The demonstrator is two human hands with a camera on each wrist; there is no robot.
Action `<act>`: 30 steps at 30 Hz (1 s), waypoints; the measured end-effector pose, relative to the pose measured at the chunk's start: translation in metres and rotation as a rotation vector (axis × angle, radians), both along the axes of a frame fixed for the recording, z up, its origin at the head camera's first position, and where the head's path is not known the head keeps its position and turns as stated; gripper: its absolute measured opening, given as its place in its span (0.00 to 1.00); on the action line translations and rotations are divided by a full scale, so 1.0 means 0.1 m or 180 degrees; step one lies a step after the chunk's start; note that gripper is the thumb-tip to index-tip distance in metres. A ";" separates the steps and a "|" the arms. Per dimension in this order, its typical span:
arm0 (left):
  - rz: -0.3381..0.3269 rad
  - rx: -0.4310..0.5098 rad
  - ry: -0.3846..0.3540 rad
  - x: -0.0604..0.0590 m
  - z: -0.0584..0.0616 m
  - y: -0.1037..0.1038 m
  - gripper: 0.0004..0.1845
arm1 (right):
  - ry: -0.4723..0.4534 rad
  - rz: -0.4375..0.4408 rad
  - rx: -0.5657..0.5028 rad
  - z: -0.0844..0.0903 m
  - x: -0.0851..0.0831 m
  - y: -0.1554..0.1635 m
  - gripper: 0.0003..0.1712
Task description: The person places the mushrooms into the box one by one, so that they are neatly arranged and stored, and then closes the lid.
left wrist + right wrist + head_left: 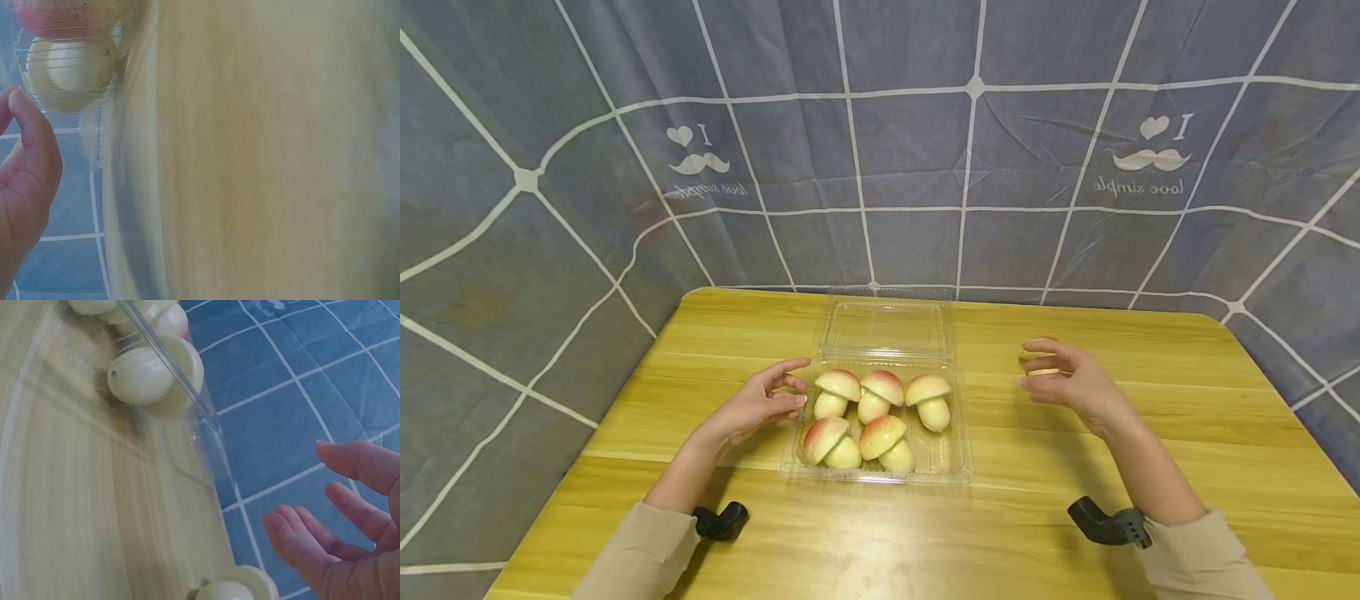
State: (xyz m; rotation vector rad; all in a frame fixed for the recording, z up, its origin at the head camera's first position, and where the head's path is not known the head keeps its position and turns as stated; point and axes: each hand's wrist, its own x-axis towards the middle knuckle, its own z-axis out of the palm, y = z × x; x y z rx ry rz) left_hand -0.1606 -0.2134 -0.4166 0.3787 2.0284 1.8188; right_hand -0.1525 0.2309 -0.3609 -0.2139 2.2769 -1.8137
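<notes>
A clear plastic clamshell box [955, 467] lies open on the wooden table, its lid [887, 327] folded flat behind it. Several pink-capped mushroom-shaped pieces [880, 392] sit inside. My left hand [760, 404] hovers at the box's left edge with relaxed fingers and holds nothing; in the left wrist view its thumb [25, 181] sits just short of the box wall [94, 131]. To the right of the box, my right hand [1067, 379] has loosely spread fingers [337, 550]. A loose mushroom piece [234, 589] lies on the table just beside it, not gripped, mostly hidden in the head view.
The table [1075, 517] ends at a blue-grey cloth backdrop with a white grid [925, 167] that hangs close behind and on both sides. Black wrist mounts [721, 521] [1108, 525] sit on both forearms near the front edge.
</notes>
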 end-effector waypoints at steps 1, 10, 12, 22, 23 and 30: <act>-0.0022 0.0000 0.0032 0.00 -0.01 0.00 0.36 | 0.0007 -0.0005 0.0009 0.00 0.00 0.01 0.34; -0.0091 0.0014 0.0142 -0.01 -0.02 -0.02 0.35 | -0.0005 -0.0123 0.0011 -0.03 -0.02 0.11 0.36; -0.0022 -0.0048 0.0072 -0.01 -0.01 -0.01 0.36 | -0.0026 -0.0165 0.0019 -0.04 -0.03 0.13 0.36; 0.0048 -0.0057 -0.0018 0.01 0.00 0.01 0.35 | -0.0153 -0.0348 0.0079 -0.10 -0.07 0.23 0.39; 0.0042 -0.0056 -0.0009 0.01 0.00 0.01 0.35 | -0.0156 -0.0359 0.0071 -0.11 -0.08 0.24 0.39; 0.0019 -0.0018 -0.0006 0.00 -0.01 0.00 0.35 | -0.0230 -0.0413 0.0040 -0.17 -0.10 0.33 0.41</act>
